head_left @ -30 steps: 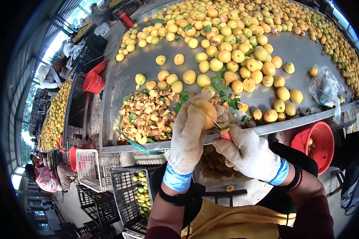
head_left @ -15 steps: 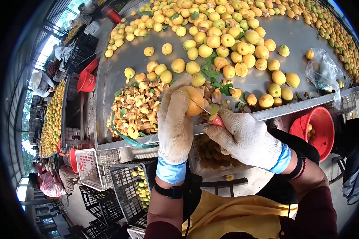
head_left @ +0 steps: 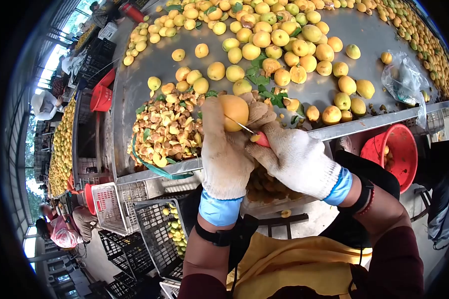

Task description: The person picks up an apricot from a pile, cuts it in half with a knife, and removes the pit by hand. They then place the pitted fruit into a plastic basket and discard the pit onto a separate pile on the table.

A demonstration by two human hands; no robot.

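Observation:
A whole orange-yellow apricot (head_left: pixel 234 112) is held in my left hand (head_left: pixel 223 159), which wears a white knit glove with a browned palm. My gloved right hand (head_left: pixel 299 157) is closed around the red handle of a small knife (head_left: pixel 262 140). The knife's thin blade lies against the lower side of the apricot, and the right fingers reach up beside the fruit. To the left of my hands is a heap of cut apricot pieces (head_left: pixel 167 129) on the metal table (head_left: pixel 134 107), with a green strap (head_left: pixel 159 172) at its front edge.
Many whole apricots (head_left: pixel 264 40) and some green leaves cover the table beyond. A clear plastic bag (head_left: pixel 406 82) lies at the right. Below the edge are a red bucket (head_left: pixel 403 159), a white crate (head_left: pixel 109 207) and a dark crate (head_left: pixel 157 234) with fruit. Other people work at far left.
My left hand has tilted slightly rightward, and the apricot has shifted a little left and up. My right hand has moved closer, its fingers now beside the fruit.

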